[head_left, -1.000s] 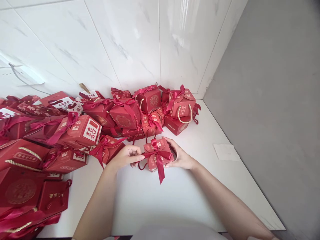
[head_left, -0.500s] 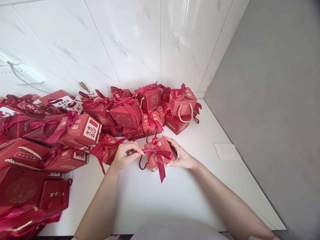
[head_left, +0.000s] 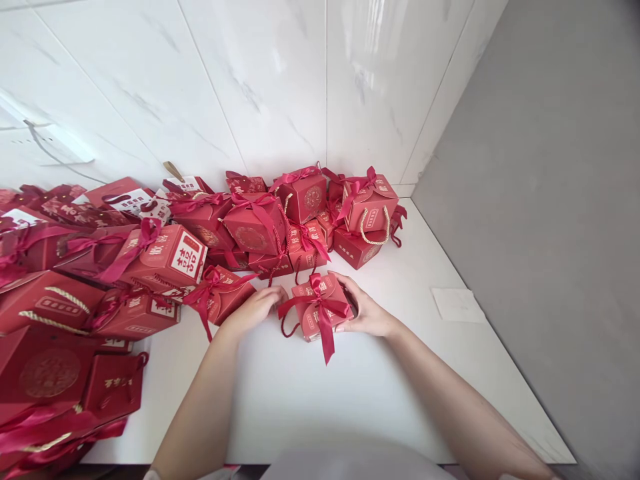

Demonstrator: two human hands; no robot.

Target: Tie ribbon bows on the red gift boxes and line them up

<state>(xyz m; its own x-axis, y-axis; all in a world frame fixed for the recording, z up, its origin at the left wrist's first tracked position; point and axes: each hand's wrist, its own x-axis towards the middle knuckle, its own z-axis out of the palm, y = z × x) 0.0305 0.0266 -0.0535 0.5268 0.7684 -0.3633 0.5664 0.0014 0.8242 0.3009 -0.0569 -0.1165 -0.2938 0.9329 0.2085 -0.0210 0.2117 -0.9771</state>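
Note:
A small red gift box [head_left: 315, 312] with a dark red ribbon bow [head_left: 321, 308] stands on the white table [head_left: 310, 393] in front of me. My right hand [head_left: 367, 312] wraps round the box's right side. My left hand [head_left: 255, 310] lies at the box's left, its fingers curled against the ribbon loop there. One ribbon tail hangs down over the box's front.
Many red gift boxes with ribbons and cord handles [head_left: 250, 230] are heaped along the tiled wall [head_left: 250, 87] at the back and down the table's left side [head_left: 55, 333]. A white paper square [head_left: 457, 305] lies at the right. A grey floor [head_left: 550, 200] lies beyond the right edge.
My left hand has moved from pinching the ribbon end out to the left to resting close against the box's left side. The box and my right hand have hardly shifted.

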